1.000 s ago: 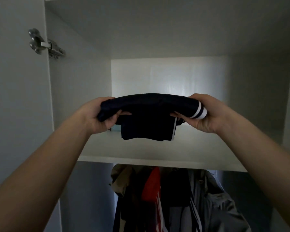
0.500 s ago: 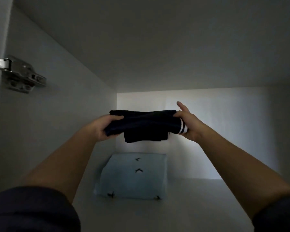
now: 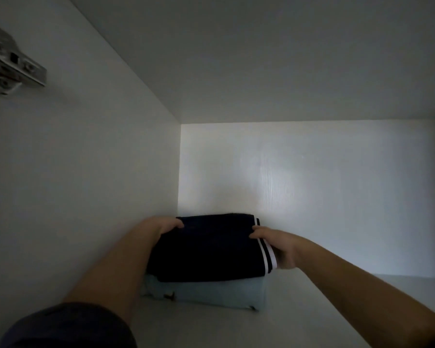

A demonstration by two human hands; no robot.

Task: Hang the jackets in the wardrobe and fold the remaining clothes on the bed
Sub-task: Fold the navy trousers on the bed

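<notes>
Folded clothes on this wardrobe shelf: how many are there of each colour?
Dark navy folded garment with white stripes: 1
Pale blue folded garment: 1
Total: 2

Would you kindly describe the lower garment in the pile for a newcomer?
On the white wardrobe shelf, look beside the left wall. Two folded garments are stacked there: it is the pale blue garment underneath, not the navy white-striped garment gripped by the left hand and right hand.
</notes>
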